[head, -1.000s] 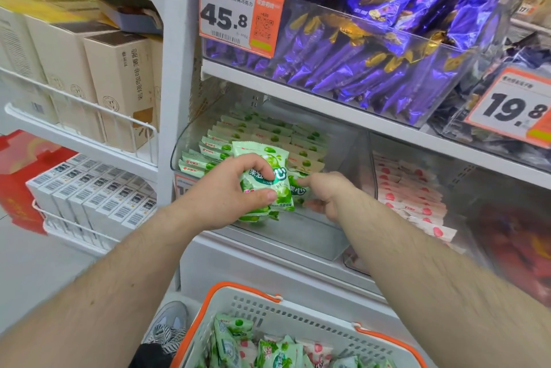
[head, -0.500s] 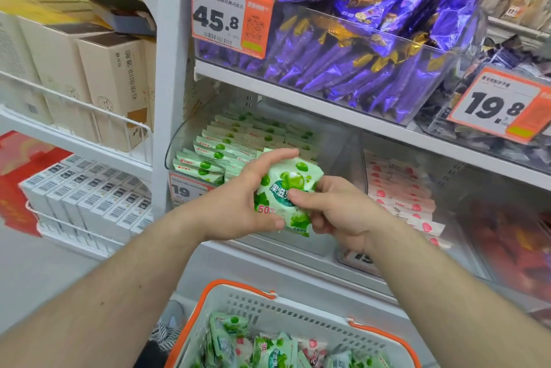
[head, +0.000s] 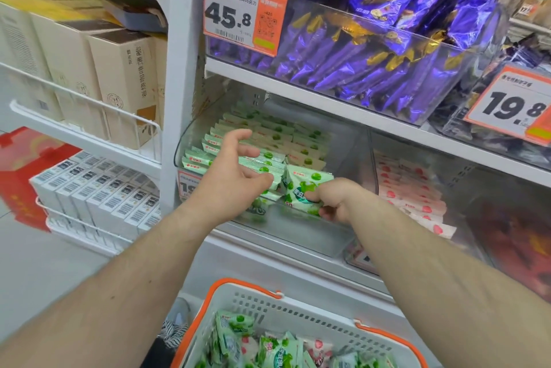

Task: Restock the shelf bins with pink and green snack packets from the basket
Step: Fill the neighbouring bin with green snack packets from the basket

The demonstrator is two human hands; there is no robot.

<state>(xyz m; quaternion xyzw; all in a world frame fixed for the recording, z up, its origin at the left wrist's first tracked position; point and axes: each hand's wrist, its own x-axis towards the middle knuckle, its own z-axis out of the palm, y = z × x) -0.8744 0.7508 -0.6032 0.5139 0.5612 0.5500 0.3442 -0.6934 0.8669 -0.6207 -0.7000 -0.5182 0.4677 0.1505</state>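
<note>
Right hand (head: 334,199) fingers pinch green packet (head: 304,186) at front of clear bin (head: 298,236); left hand (head: 235,177) fingers spread, holding nothing.

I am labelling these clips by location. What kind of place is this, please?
Most likely a shop aisle, perhaps a convenience store: orange price tags on the shelves, clear bins of green packets and purple sweets, and a shopping basket below.

Both bare forearms reach forward from the near edge. Left hand (head: 235,171) hangs free — fingers spread and loosely bent, thumb up, holding nothing. Right hand (head: 334,199) lower, just right of it — knuckles up, fingers curled down in a pinch.
</note>
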